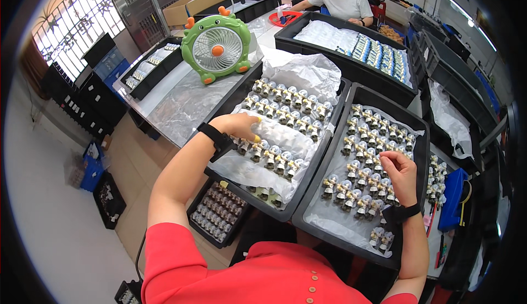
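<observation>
My left hand (pixel 241 125) reaches over the left black tray (pixel 289 213), its yellow-covered fingertips apart beside a white film sheet (pixel 282 132). Small figurines (pixel 269 154), grey-white on top with yellow and dark parts, lie in rows above and below that sheet. Nothing shows between those fingers. Above the right black tray (pixel 359 91), my right hand (pixel 402 176) is closed, fingers bent together; whatever it may hold is hidden. Rows of similar figurines (pixel 359 169) fill much of that tray, on a pale plastic liner (pixel 329 227).
A green animal-shaped fan (pixel 216 48) stands on the table beyond the left tray. Another black tray (pixel 340 51) holds blue-and-white pieces, with a person (pixel 346 4) behind it. A lower tray of figurines (pixel 218 213) sits left of my body. A blue bin (pixel 453 199) stands at right.
</observation>
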A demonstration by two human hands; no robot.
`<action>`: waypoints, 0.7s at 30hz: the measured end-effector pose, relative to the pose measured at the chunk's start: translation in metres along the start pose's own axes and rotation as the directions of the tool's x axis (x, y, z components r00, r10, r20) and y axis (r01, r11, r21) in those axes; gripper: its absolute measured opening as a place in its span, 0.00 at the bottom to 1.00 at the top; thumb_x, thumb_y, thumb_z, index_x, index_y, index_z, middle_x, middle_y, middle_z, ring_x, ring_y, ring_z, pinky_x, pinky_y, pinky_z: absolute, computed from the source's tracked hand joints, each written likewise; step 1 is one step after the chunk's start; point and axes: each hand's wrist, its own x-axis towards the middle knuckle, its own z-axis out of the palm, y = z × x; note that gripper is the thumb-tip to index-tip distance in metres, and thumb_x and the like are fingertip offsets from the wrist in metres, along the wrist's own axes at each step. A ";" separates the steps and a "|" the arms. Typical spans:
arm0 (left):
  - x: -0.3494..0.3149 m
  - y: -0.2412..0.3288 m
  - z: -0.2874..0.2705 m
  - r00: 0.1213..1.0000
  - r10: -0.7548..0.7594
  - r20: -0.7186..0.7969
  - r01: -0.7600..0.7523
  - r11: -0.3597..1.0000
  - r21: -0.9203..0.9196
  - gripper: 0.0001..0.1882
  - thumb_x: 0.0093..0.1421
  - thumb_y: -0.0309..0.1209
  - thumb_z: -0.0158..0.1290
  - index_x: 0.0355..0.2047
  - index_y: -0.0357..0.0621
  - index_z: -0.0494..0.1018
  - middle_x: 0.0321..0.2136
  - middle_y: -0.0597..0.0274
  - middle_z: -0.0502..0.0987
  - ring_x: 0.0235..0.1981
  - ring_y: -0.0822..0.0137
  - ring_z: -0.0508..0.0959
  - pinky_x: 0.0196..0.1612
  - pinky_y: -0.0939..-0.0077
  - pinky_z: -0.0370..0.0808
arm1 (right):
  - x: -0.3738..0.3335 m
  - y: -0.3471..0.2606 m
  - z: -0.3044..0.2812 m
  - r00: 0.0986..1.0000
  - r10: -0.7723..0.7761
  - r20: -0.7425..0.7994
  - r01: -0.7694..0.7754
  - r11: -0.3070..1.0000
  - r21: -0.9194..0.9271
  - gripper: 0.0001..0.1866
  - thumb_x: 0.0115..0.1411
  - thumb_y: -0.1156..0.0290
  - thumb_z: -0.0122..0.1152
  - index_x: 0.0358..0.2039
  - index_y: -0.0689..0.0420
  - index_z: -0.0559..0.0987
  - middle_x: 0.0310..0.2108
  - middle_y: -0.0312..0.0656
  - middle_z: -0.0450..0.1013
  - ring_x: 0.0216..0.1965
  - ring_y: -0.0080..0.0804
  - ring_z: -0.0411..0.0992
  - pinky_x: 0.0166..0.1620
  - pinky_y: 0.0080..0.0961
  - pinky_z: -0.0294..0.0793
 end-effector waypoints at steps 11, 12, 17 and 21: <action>-0.003 -0.008 0.003 1.000 0.023 0.001 -0.023 1.000 0.017 0.41 0.51 0.49 0.56 0.60 0.42 0.58 0.53 0.42 0.67 0.53 0.50 0.69 0.53 0.64 0.67 | 0.000 0.002 -0.001 1.000 0.010 0.013 -0.011 1.000 0.010 0.08 0.57 0.73 0.60 0.35 0.63 0.80 0.28 0.30 0.74 0.28 0.11 0.68 0.31 0.10 0.66; -0.005 -0.005 0.001 1.000 0.017 0.007 -0.017 1.000 0.016 0.40 0.51 0.49 0.55 0.60 0.42 0.58 0.53 0.42 0.67 0.53 0.50 0.69 0.53 0.64 0.67 | 0.000 0.002 -0.001 1.000 0.009 0.013 -0.010 1.000 0.011 0.08 0.57 0.73 0.60 0.36 0.63 0.80 0.28 0.30 0.74 0.29 0.11 0.68 0.31 0.10 0.66; -0.007 -0.005 0.002 1.000 0.010 0.000 -0.010 1.000 0.011 0.40 0.51 0.49 0.55 0.60 0.41 0.58 0.52 0.42 0.68 0.52 0.50 0.70 0.53 0.64 0.67 | -0.001 0.001 -0.001 1.000 -0.001 0.017 0.001 1.000 0.009 0.08 0.57 0.73 0.60 0.35 0.63 0.80 0.28 0.31 0.75 0.28 0.12 0.68 0.32 0.10 0.66; -0.011 -0.006 0.001 0.995 0.066 -0.069 -0.066 0.998 0.005 0.37 0.52 0.47 0.56 0.58 0.40 0.61 0.49 0.44 0.72 0.50 0.50 0.72 0.51 0.64 0.69 | -0.001 -0.002 -0.002 1.000 -0.001 0.021 0.001 1.000 -0.001 0.08 0.57 0.73 0.60 0.35 0.63 0.79 0.28 0.31 0.75 0.29 0.12 0.69 0.32 0.10 0.66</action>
